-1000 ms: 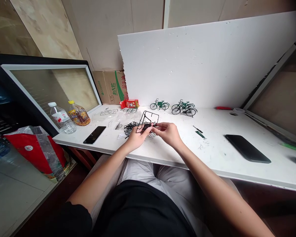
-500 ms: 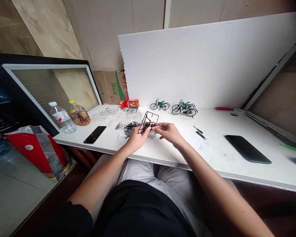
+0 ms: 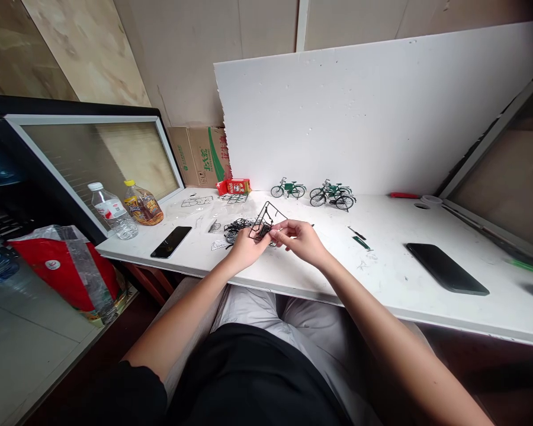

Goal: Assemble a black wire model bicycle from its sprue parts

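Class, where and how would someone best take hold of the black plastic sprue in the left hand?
Probably pinch the black plastic sprue by its thin upper bar, coming from above: it stands tilted, leaving that bar exposed, while the left hand and right hand crowd its lower end.

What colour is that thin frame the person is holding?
The frame is black; it shows in the head view, the only one here.

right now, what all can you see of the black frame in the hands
The black frame looks like thin plastic: a roughly four-sided outline with slim bars and darker small parts inside, too fine to make out. It is held tilted above the white table. The left hand grips its near end, partly hiding it; the right hand reaches its near right side, its grip unclear.
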### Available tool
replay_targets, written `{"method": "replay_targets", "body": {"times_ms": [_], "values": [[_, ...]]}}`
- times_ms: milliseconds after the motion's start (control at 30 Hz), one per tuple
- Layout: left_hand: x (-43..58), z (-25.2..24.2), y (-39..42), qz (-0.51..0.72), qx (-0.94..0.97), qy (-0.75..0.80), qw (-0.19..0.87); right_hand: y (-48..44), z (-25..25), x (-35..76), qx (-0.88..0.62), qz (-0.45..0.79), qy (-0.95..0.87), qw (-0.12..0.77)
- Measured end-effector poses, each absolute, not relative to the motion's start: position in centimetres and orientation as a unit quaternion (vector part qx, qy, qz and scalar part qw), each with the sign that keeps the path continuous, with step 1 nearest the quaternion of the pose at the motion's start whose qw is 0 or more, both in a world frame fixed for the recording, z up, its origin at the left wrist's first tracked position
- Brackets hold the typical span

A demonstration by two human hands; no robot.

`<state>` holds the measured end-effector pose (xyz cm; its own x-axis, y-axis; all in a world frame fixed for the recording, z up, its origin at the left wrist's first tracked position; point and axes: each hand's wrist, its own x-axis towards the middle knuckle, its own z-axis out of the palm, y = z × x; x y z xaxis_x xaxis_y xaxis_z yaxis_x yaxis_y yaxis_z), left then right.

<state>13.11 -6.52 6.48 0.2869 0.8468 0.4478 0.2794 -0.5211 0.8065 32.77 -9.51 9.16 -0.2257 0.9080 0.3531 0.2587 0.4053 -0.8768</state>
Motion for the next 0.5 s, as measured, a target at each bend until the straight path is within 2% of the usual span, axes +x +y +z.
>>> {"method": "replay_targets", "body": {"times_ms": [133,500], "values": [[13.20,6.59,-6.73,0.452,0.756,0.392,0.264,-9.45,8.71,32.59,-0.406,0.296,-0.723,0.474],[13.18,6.38,-6.86,0.411,0.776,0.396,0.268,-9.45,8.73,32.81,-0.393,0.188,-0.765,0.475]]}}
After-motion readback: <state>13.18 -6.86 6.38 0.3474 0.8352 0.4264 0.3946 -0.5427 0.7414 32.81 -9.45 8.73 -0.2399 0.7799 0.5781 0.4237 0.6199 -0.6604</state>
